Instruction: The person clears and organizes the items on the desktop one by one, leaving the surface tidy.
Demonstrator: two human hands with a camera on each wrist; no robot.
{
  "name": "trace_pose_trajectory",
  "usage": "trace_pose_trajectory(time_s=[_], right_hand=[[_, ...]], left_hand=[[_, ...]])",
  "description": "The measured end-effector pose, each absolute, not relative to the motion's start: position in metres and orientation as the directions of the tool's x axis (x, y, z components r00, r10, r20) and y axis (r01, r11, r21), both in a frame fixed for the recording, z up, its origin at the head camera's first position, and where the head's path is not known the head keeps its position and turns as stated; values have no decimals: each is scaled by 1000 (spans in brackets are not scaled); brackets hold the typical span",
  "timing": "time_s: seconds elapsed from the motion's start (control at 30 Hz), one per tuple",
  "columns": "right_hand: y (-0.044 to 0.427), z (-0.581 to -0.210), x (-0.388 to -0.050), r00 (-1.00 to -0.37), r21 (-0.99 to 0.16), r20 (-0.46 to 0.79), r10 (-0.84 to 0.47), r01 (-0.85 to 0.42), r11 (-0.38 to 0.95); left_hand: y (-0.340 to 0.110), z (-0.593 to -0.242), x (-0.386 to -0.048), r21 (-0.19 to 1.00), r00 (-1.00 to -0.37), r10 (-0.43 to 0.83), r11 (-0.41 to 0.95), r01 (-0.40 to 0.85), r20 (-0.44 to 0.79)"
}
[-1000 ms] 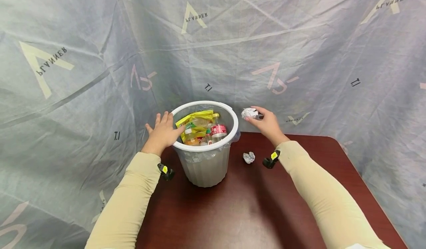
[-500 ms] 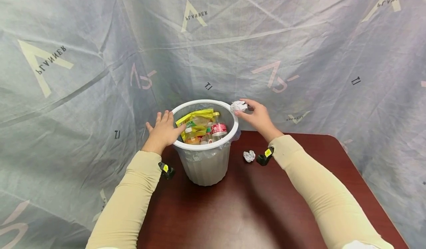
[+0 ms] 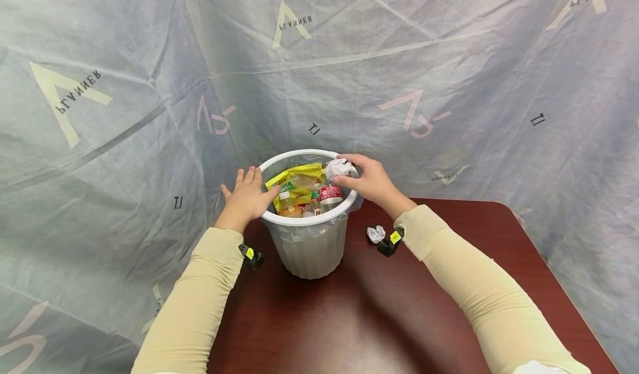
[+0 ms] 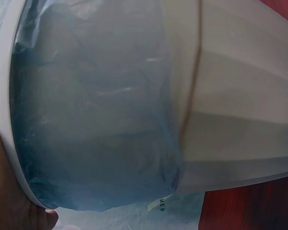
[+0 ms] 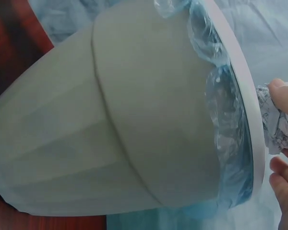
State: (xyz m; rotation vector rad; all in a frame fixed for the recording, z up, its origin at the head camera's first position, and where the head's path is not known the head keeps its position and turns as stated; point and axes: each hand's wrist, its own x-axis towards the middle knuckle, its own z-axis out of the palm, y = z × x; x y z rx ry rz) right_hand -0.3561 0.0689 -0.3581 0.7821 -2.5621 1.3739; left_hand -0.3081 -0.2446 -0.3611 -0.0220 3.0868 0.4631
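A grey trash can (image 3: pixel 309 252) with a white rim and a clear bag liner stands on the table. My left hand (image 3: pixel 248 199) rests on the left side of its rim, fingers straight. Over the right part of the opening, my right hand (image 3: pixel 369 180) pinches a crumpled paper ball (image 3: pixel 337 168) between thumb and fingers. In the right wrist view that paper ball (image 5: pixel 277 122) shows just beyond the rim. Inside the can lie a yellow packet (image 3: pixel 304 178), a bottle with a red label (image 3: pixel 329 193) and a small bottle of orange drink (image 3: pixel 288 205).
A second crumpled paper ball (image 3: pixel 375 234) lies on the dark red table (image 3: pixel 319 329), right of the can and close to the right wrist camera (image 3: pixel 390 243). A grey printed curtain (image 3: pixel 349 57) hangs behind and at both sides.
My right hand has carried its paper ball leftward, from beside the can to over the opening. My left hand stays on the rim, and the other paper ball lies where it was.
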Motion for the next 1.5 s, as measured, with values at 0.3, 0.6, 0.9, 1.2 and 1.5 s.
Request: trace_pose_trajectory(time_s=[0.3, 0.6, 0.9, 1.2, 1.5], right_hand=[[68, -352, -347, -813, -695, 332, -479, -554, 458], [76, -354, -351, -772, -660, 486, -411, -632, 407], [101, -373, -375, -779, -681, 576, -247, -625, 382], [132, -436, -404, -863, -760, 495, -98, -485, 432], [145, -517, -409, -940, -788, 332, -83, -324, 523]], left_hand=[[-245, -361, -308, 312, -1000, -22, 950, -28, -22], [-245, -363, -309, 314, -1000, -15, 949, -20, -20], [-247, -365, -308, 321, -1000, -15, 947, -20, -17], [-246, -363, -310, 340, -1000, -17, 940, -17, -1], [-249, -366, -312, 339, -1000, -11, 941, -13, -7]])
